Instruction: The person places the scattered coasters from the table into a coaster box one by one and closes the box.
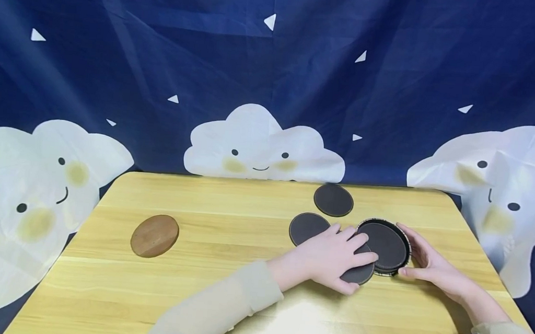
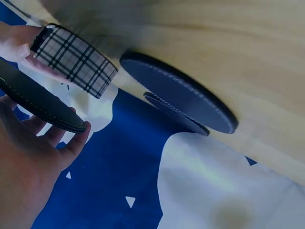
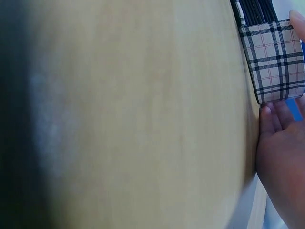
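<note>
My left hand [image 1: 335,259] grips a round black coaster [image 1: 358,275] with stitching along its rim; in the left wrist view the coaster [image 2: 40,102] is raised, tilted, with fingers round its edge. Just to its right stands a round holder [image 1: 409,246] with plaid sides [image 2: 76,59] and a black interior. Black coaster layers [image 3: 257,10] show in the holder's opening in the right wrist view. My right hand [image 1: 434,272] holds the holder from the right, thumb and fingers spread round its wall. The held coaster's near edge overlaps the holder in the head view.
Two more black coasters lie on the wooden table [image 1: 221,278]: one [image 1: 307,229] just beyond my left hand, another [image 1: 333,199] near the back edge. A brown round disc [image 1: 155,236] lies at the left. Behind the table hangs a blue cloth [image 1: 209,68] with clouds.
</note>
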